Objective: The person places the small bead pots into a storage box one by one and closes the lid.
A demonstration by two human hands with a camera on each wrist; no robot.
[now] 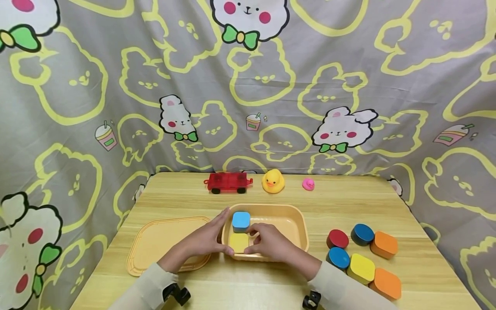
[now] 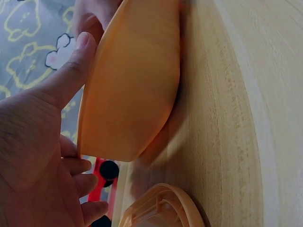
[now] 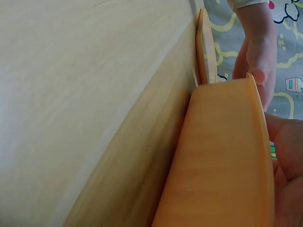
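The orange plastic box stands uncovered on the table. In its left end lie a blue block at the back and a yellow block in front. My left hand spans the box's left end, with fingers along the rim and the thumb at the front edge beside the yellow block. In the left wrist view the thumb touches the rim and the other fingers are loosely bent. My right hand reaches over the front rim, its curled fingers and thumb holding the yellow block at its right side. The box wall hides the blocks from both wrist views.
An orange lid lies left of the box. To the right are several blocks, among them a red round one and an orange one. Behind stand a red toy cart, a yellow duck and a small pink duck.
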